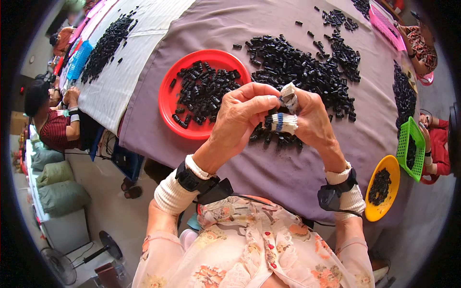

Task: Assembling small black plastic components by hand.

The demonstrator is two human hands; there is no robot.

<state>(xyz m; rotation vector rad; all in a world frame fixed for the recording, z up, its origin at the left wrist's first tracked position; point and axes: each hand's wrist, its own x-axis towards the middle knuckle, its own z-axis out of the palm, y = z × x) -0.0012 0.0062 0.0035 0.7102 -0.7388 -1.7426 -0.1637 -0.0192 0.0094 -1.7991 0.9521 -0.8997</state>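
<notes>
My left hand point(240, 115) and my right hand point(312, 117) meet above the table, in front of a heap of small black tube-shaped parts point(293, 65). The left thumb and forefinger are pinched together against the right hand's fingertips. On the right hand, white cloth wraps with blue stripes point(284, 123) cover some fingers, which are curled inward. Whatever lies between the fingertips is hidden or too small to name. Just left of my hands stands a round red tray point(165, 108) with many of the same black parts in it.
A yellow plate point(391, 192) and a green basket point(406, 161), both with black parts, are at the right edge. A pink basket point(384, 29) stands far right. Further left are another black heap point(108, 48) and a blue basket point(79, 60). Other people sit around the tables.
</notes>
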